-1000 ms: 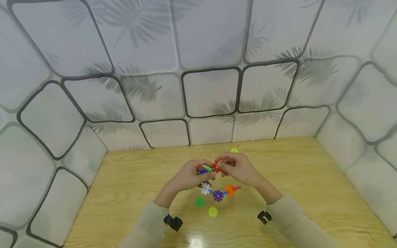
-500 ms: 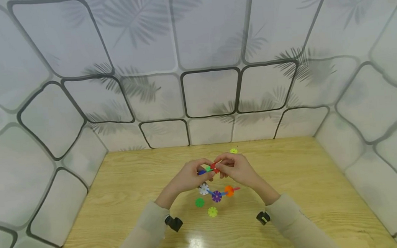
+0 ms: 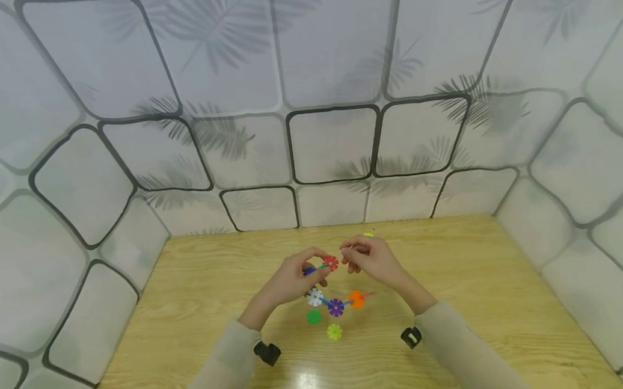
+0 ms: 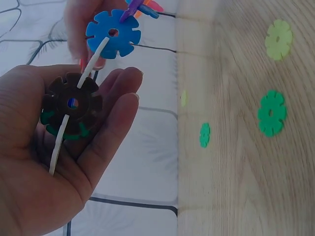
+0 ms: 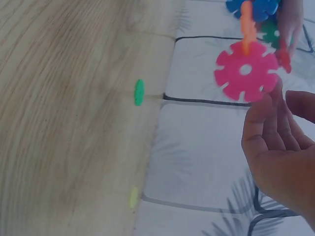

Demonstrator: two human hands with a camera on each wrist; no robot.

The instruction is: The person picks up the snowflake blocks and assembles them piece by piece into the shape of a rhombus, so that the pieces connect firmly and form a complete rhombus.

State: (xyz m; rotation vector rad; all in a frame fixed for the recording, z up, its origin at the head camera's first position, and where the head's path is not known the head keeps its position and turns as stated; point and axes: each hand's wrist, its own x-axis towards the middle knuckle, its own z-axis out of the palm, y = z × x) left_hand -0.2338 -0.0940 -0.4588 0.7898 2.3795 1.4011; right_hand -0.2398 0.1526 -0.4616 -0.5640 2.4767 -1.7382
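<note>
My left hand [image 3: 290, 278] holds a chain of notched plastic snowflake discs. A red disc [image 3: 331, 263] is at its far end, by my left fingertips, joined to a green one seen edge-on. Below hang a white disc [image 3: 315, 297], a purple disc [image 3: 336, 308], an orange disc [image 3: 357, 300] and a pink disc [image 5: 236, 81]. In the left wrist view a brown disc [image 4: 88, 105] and a blue disc [image 4: 123, 46] of the chain show before the palm. My right hand [image 3: 374, 261] is just right of the red disc, apart from it, fingers loosely bent, holding nothing.
On the wooden table [image 3: 217, 321] lie a loose green disc [image 3: 313, 317] and a yellow disc [image 3: 334, 332] below the chain. Another yellow disc [image 3: 368, 234] lies at the back, partly behind my right hand; another green disc [image 4: 204, 135] shows too. Patterned walls enclose the table.
My right hand has let go of the red disc and drawn slightly right. My left hand has moved a little left with the chain, and the red disc now shows fully.
</note>
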